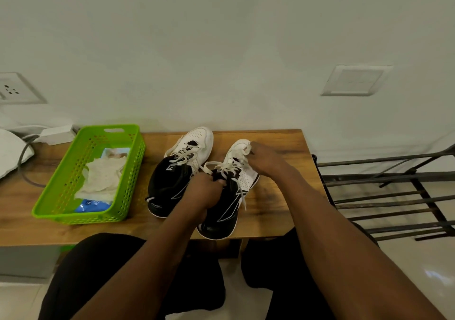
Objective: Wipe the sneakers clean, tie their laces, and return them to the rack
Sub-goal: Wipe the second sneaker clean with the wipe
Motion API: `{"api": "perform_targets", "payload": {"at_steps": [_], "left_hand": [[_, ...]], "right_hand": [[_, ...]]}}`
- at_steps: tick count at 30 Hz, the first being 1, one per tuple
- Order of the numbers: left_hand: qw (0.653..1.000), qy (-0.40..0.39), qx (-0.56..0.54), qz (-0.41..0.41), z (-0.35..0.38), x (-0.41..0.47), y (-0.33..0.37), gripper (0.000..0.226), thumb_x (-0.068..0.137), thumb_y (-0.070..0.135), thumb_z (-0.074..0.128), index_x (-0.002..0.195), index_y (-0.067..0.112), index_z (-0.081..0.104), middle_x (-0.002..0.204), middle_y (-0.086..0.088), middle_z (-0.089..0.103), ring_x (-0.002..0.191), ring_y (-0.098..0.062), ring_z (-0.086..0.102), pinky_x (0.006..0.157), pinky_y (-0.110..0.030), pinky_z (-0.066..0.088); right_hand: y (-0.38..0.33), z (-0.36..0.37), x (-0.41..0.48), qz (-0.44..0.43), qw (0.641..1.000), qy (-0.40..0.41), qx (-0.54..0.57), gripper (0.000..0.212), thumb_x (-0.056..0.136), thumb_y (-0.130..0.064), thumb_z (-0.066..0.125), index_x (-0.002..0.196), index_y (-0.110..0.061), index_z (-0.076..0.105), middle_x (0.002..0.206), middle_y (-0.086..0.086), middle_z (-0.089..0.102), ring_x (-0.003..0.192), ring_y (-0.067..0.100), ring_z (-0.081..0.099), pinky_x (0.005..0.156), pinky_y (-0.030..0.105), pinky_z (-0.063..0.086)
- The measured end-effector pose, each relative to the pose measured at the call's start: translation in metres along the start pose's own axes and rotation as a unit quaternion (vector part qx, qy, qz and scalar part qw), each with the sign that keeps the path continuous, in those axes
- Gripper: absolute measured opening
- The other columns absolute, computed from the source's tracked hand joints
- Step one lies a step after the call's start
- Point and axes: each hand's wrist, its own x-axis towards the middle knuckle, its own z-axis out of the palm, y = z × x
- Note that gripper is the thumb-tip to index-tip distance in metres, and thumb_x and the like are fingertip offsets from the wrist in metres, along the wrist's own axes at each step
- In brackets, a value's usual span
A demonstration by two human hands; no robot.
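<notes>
Two black-and-white sneakers sit side by side on the wooden table [275, 191], toes pointing to twelve o'clock. The left hand [203, 193] has its grip closed on the tongue and lace at the collar of the right sneaker [229, 196]. The right hand [264, 158] rests over that shoe's toe at one o'clock, its grip pinched shut on a lace end [247, 150]. The left sneaker [177, 174] lies just beside it, touching, with its laces loose. At nine o'clock stands a green basket [61, 191] holding a crumpled wipe [102, 179] and a blue pack [92, 205]. The metal rack [394, 196] stands at three o'clock, beside the table.
</notes>
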Motion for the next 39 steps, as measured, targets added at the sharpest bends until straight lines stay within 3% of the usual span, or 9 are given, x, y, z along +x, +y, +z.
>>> {"api": "perform_targets", "payload": {"at_steps": [4, 12, 16, 18, 21, 24, 29, 34, 39], "left_hand": [[0.967, -0.059, -0.226, -0.102, -0.007, 0.003, 0.0, 0.03, 0.104, 0.004, 0.044, 0.132, -0.005, 0.053, 0.126, -0.024, 0.063, 0.116, -0.037, 0.062, 0.092, -0.042, 0.051], [0.962, -0.09, -0.225, -0.126, -0.015, 0.007, 0.0, 0.037, 0.105, -0.003, 0.033, 0.139, -0.01, 0.045, 0.135, -0.031, 0.056, 0.128, -0.041, 0.055, 0.111, -0.05, 0.041], [0.947, -0.12, -0.269, -0.124, -0.008, 0.003, -0.007, 0.039, 0.105, -0.003, 0.032, 0.143, -0.011, 0.039, 0.143, -0.031, 0.048, 0.135, -0.041, 0.048, 0.115, -0.05, 0.036], [0.94, -0.136, -0.294, -0.111, -0.008, 0.0, -0.009, 0.039, 0.105, -0.003, 0.032, 0.143, -0.009, 0.041, 0.141, -0.029, 0.051, 0.131, -0.04, 0.052, 0.108, -0.047, 0.043], [0.933, -0.123, -0.331, -0.075, -0.008, -0.001, -0.011, 0.038, 0.102, -0.005, 0.039, 0.138, -0.001, 0.051, 0.121, -0.022, 0.068, 0.095, -0.032, 0.07, 0.066, -0.039, 0.063], [0.938, -0.113, -0.323, -0.056, -0.008, -0.004, -0.013, 0.041, 0.101, -0.008, 0.036, 0.139, 0.0, 0.048, 0.117, -0.022, 0.069, 0.085, -0.029, 0.071, 0.05, -0.033, 0.059], [0.955, -0.108, -0.277, -0.017, -0.009, -0.004, -0.022, 0.032, 0.1, -0.006, 0.035, 0.116, 0.0, 0.062, 0.084, -0.014, 0.064, 0.069, -0.02, 0.056, 0.061, -0.031, 0.056], [0.957, -0.096, -0.272, -0.022, -0.006, 0.0, -0.017, 0.033, 0.095, -0.011, 0.033, 0.111, -0.006, 0.061, 0.093, -0.02, 0.059, 0.084, -0.028, 0.052, 0.08, -0.044, 0.055], [0.936, -0.091, -0.335, -0.054, -0.004, -0.001, -0.02, 0.024, 0.1, -0.005, 0.043, 0.117, -0.004, 0.061, 0.097, -0.02, 0.068, 0.087, -0.032, 0.064, 0.068, -0.04, 0.057]], "right_hand": [[-0.003, 0.006, -0.001, -0.01, 1.0, 0.001, -0.027, 0.027, 0.098, -0.016, 0.042, 0.121, -0.006, 0.051, 0.117, 0.015, 0.057, 0.092, 0.025, 0.053, 0.066, 0.031, 0.036], [-0.014, 0.009, -0.012, 0.004, 0.999, 0.031, 0.009, 0.025, 0.098, -0.015, 0.043, 0.12, -0.006, 0.052, 0.116, 0.013, 0.06, 0.088, 0.021, 0.049, 0.065, 0.029, 0.033], [-0.039, 0.007, -0.034, -0.079, 0.976, 0.202, 0.02, 0.012, 0.094, -0.009, 0.048, 0.097, -0.008, 0.06, 0.091, 0.006, 0.059, 0.082, 0.023, 0.051, 0.06, 0.03, 0.031], [-0.053, 0.015, -0.053, -0.15, 0.956, 0.252, 0.014, 0.011, 0.09, -0.011, 0.056, 0.089, -0.01, 0.066, 0.087, 0.005, 0.062, 0.082, 0.021, 0.054, 0.066, 0.03, 0.038], [-0.058, 0.032, -0.08, -0.162, 0.97, 0.154, -0.097, 0.016, 0.089, -0.017, 0.056, 0.093, -0.015, 0.071, 0.09, 0.006, 0.066, 0.091, 0.026, 0.056, 0.077, 0.039, 0.049], [-0.058, 0.032, -0.087, -0.131, 0.975, 0.105, -0.145, 0.021, 0.09, -0.013, 0.054, 0.102, -0.015, 0.071, 0.1, 0.007, 0.066, 0.105, 0.029, 0.047, 0.078, 0.036, 0.046], [-0.072, 0.033, -0.079, -0.154, 0.939, 0.106, -0.29, 0.026, 0.091, -0.013, 0.053, 0.112, -0.016, 0.069, 0.104, 0.007, 0.061, 0.11, 0.028, 0.043, 0.073, 0.035, 0.038], [-0.076, 0.033, -0.071, -0.109, 0.928, 0.125, -0.333, 0.026, 0.09, -0.016, 0.054, 0.113, -0.016, 0.067, 0.114, 0.008, 0.057, 0.124, 0.031, 0.035, 0.089, 0.037, 0.039], [-0.071, 0.03, -0.091, -0.056, 0.945, 0.101, -0.307, 0.027, 0.089, -0.02, 0.057, 0.115, -0.014, 0.063, 0.127, 0.012, 0.039, 0.123, 0.031, 0.029, 0.095, 0.041, 0.035]]}}
